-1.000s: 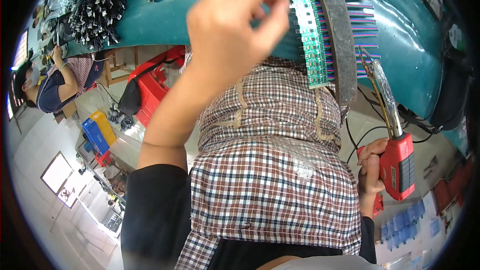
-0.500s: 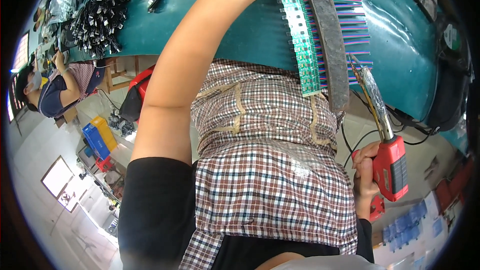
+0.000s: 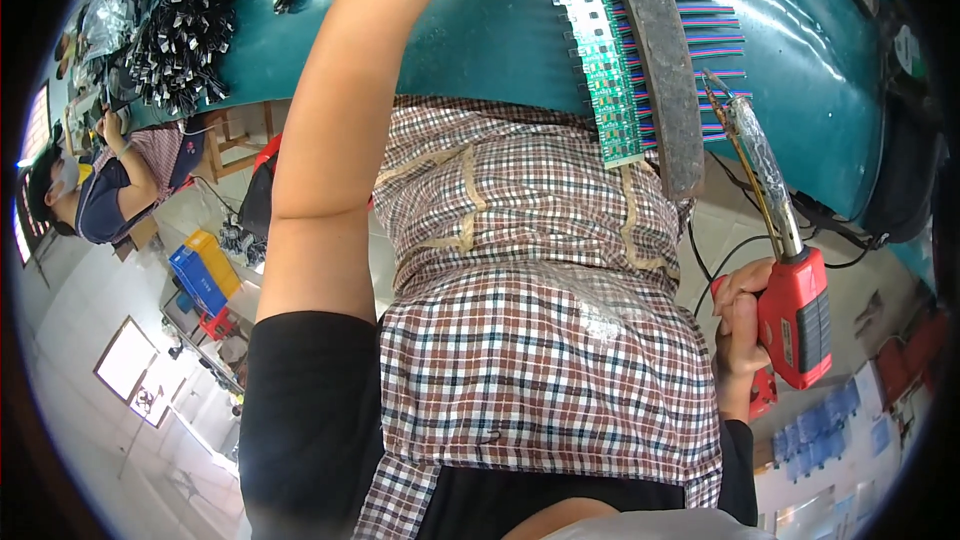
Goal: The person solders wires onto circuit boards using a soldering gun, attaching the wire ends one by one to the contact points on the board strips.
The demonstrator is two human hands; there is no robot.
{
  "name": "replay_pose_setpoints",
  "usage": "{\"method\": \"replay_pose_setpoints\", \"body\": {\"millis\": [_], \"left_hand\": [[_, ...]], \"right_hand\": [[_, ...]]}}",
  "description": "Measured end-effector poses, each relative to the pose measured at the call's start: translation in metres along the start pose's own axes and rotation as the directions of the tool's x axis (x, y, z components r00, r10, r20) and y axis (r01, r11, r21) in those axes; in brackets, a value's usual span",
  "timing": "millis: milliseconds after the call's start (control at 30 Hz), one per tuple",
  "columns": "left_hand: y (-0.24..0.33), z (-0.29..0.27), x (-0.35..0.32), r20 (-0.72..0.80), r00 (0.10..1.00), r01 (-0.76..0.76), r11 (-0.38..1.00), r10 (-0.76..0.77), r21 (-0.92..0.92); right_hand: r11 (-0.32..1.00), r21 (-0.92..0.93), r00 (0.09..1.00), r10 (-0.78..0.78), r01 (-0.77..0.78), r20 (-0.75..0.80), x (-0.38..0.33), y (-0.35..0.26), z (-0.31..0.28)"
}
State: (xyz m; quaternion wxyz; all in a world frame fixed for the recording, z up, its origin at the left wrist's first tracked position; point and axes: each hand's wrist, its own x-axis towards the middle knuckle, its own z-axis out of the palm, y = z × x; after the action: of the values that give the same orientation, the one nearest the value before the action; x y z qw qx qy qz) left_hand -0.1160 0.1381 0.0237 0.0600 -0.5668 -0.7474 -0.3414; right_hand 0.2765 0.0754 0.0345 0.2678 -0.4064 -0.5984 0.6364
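Note:
My right hand (image 3: 741, 325) is wrapped round the grip of a red and black soldering gun (image 3: 798, 325). Its metal barrel slants up and left, with a thin feed tube alongside. The tip lies over the colored wires (image 3: 712, 38), near their lower end. Those wires run out from under a long dark grey bar (image 3: 664, 70), which rests across the boards. To the bar's left shows a strip of green circuit boards (image 3: 607, 70) with small black parts along its edge. My left forearm (image 3: 345, 70) stretches up past the top edge, so the left hand is out of sight.
Bundles of black cables (image 3: 185, 45) lie at the left on the green table (image 3: 470, 50). A black cord (image 3: 705, 270) hangs below its edge at right. A person (image 3: 125, 175) works farther along at left. Blue and yellow crates (image 3: 205, 272) stand on the floor.
My left arm has swung left, taking the hand out of view. The soldering gun has shifted slightly right. The table and boards sit a little higher in the picture.

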Motion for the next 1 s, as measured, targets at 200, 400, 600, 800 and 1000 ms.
{"method": "replay_pose_setpoints", "body": {"millis": [200, 400, 600, 800, 1000], "left_hand": [[0.018, -0.023, -0.014, 0.329, 0.883, 0.465, 0.726, -0.336, -0.508], [-0.006, -0.034, -0.055, 0.472, 0.849, 0.505, 0.625, -0.237, -0.595], [0.037, -0.043, -0.101, 0.394, 0.880, 0.465, 0.648, -0.264, -0.604], [0.069, -0.046, -0.145, 0.395, 0.916, 0.279, 0.811, -0.065, -0.515], [0.077, -0.029, -0.167, 0.302, 0.943, 0.278, 0.827, -0.139, -0.488]], "right_hand": [[0.999, -0.027, 0.999, -0.024, 0.023, -0.033, -0.002, 0.001, 0.003], [0.993, -0.018, 0.992, 0.120, -0.120, -0.029, -0.003, -0.010, 0.004], [1.000, -0.003, 0.999, -0.002, 0.002, -0.047, -0.005, -0.002, 0.007], [0.999, -0.011, 0.999, 0.048, -0.048, -0.014, -0.012, -0.003, 0.005], [0.990, -0.116, 0.991, 0.094, -0.083, 0.092, -0.018, -0.002, -0.002]]}}
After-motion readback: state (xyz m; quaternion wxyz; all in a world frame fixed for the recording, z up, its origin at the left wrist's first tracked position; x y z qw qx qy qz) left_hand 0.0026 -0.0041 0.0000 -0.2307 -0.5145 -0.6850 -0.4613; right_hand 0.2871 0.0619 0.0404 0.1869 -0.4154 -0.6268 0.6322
